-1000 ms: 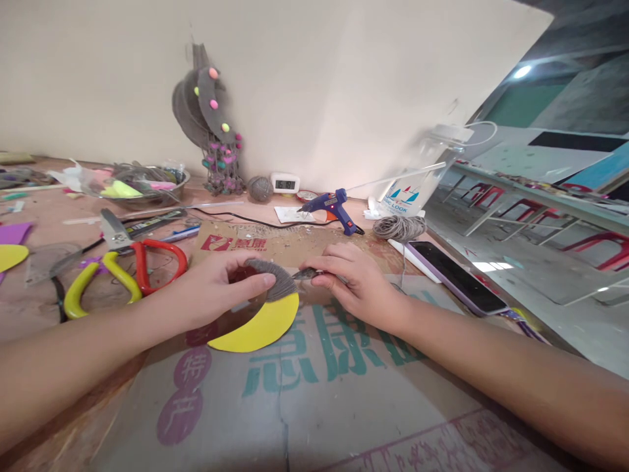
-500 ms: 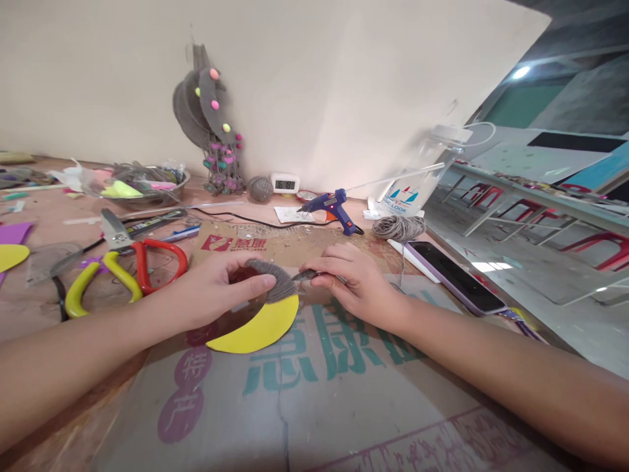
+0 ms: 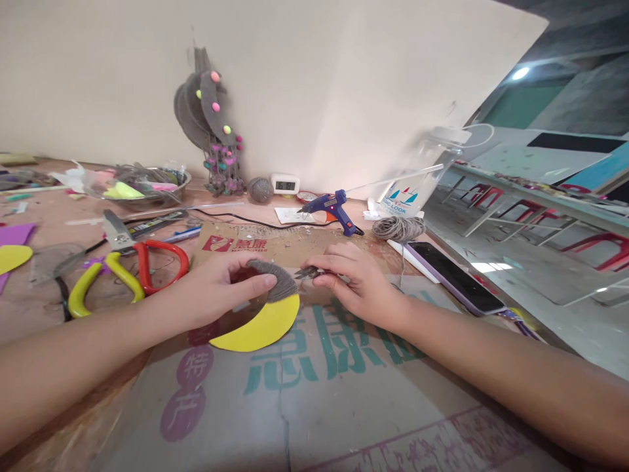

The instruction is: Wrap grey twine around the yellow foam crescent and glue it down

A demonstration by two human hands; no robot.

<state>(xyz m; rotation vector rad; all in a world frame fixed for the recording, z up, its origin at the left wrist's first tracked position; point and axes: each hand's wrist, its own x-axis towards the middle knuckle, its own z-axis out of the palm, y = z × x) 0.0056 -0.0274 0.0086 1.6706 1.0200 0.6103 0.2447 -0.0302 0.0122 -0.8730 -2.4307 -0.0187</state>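
Note:
My left hand (image 3: 236, 282) grips a yellow crescent (image 3: 263, 324) at its upper end, thumb on top and fingers behind. Grey yarn (image 3: 280, 278) is wound closely over that end, while the lower part shows plain yellow. Just right of the wound part, my right hand (image 3: 351, 282) is closed around what look like small dark snips (image 3: 307, 272). Their two tips stick out apart toward the crescent, not touching it; the rest is hidden in the fingers. A strand runs from a grey yarn ball (image 3: 399, 228) down behind my right hand.
A blue glue gun (image 3: 337, 210) stands behind the cardboard (image 3: 221, 419). Left lie red-and-yellow-handled scissors (image 3: 128, 262) and a cluttered metal bowl (image 3: 184, 178). A phone (image 3: 455, 275) and clear jug (image 3: 417, 174) are at right; a pompom-trimmed grey crescent ornament (image 3: 209, 105) is against the wall.
The snips' tips have drawn back slightly from the wound yarn and now show as two separate points. The crescent and both hands stay almost in place.

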